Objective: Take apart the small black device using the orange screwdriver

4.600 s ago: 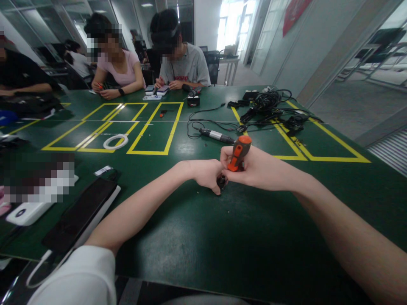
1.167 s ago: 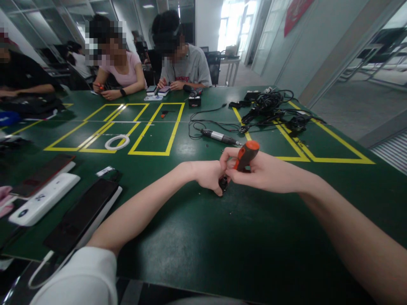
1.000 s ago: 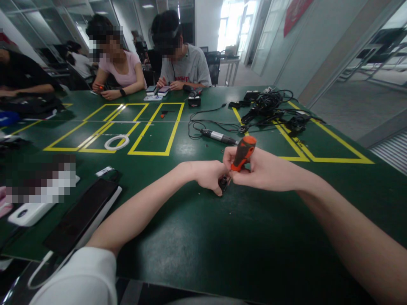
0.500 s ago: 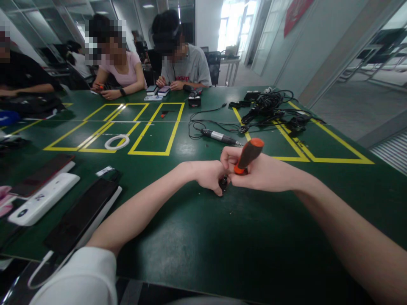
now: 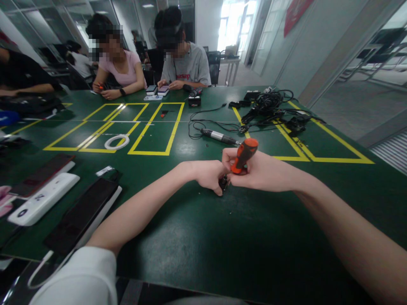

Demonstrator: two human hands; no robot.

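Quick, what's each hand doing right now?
Left hand: closed, holding a small dark part, mostly hidden.
Right hand: closed, holding the orange-and-gray screwdriver.

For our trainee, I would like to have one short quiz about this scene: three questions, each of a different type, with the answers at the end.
1. What does the right hand hold?
a) a phone
b) a screwdriver
c) a cable

2. True or false: in the picture, the white ring lies to the right of the screwdriver.

3. Fill the gap: the left hand grips a small dark part, and the table below is ____.

Key:
1. b
2. False; the white ring lies to the left.
3. green
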